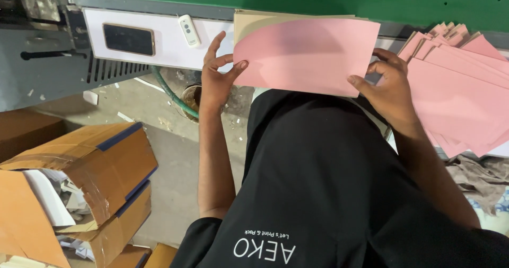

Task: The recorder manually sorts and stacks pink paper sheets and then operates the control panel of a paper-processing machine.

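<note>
Held between both hands, a stack of pink sheets (pixel 310 56) was kept just in front of the person's chest, its far edge close against the green machine panel (pixel 371 0). A beige curved area was seen at the stack's far left corner. The left edge of the stack was pinched by the left hand (pixel 217 74), with the thumb laid on the pink face and the index and middle fingers raised and slightly spread behind it. The near right corner was gripped by the right hand (pixel 389 85), the thumb pressed on the front and the other fingers curled together behind the sheets; how firmly they were closed could not be told.

To the right, a fanned pile of more pink sheets (pixel 461 95) was spread on the work surface, just beside the right hand and partly hidden by the wrist. A crumpled grey cloth (pixel 477 175) was seen near that pile. On the far left, a dark phone (pixel 129 39) and a small white remote (pixel 189 30) were lying on a white ledge (pixel 164 53), well apart from the held stack. Below the ledge, a green hose (pixel 169 93) was seen running down towards the floor. At the near left, open cardboard boxes (pixel 101 178) with paper scraps inside were standing on the floor.
</note>
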